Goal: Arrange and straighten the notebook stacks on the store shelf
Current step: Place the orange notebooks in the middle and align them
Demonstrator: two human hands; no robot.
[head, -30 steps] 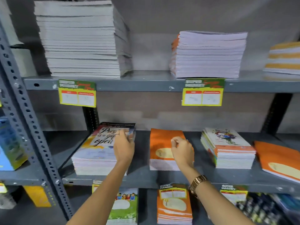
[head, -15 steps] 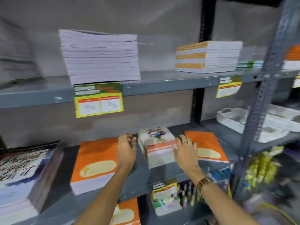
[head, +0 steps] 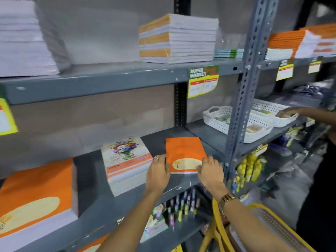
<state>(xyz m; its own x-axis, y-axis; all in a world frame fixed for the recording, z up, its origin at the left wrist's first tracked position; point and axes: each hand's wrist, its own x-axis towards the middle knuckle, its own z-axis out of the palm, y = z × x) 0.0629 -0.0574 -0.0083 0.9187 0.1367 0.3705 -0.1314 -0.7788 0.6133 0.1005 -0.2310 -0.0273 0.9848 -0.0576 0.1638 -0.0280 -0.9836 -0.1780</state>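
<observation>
A thin orange notebook stack [head: 183,151] lies on the grey middle shelf [head: 181,185] near its right end. My left hand [head: 157,172] presses against the stack's left edge and my right hand [head: 211,171] holds its front right corner, fingers on the cover. Just to the left stands a taller stack with a flower cover [head: 125,160]. A thick orange stack [head: 36,200] fills the shelf's left end. On the upper shelf sit a white-and-orange stack [head: 178,39] and a big white stack [head: 23,37].
A perforated grey upright post [head: 243,99] stands right of my hands. White plastic baskets [head: 236,124] sit on the adjoining shelf, where another person's hand [head: 289,112] reaches in. A yellow basket [head: 269,228] hangs at lower right. Pens [head: 181,206] line the shelf below.
My view and both hands have shifted right along the middle shelf, from the left stacks, past the flower-cover stack, onto the thin orange stack.
</observation>
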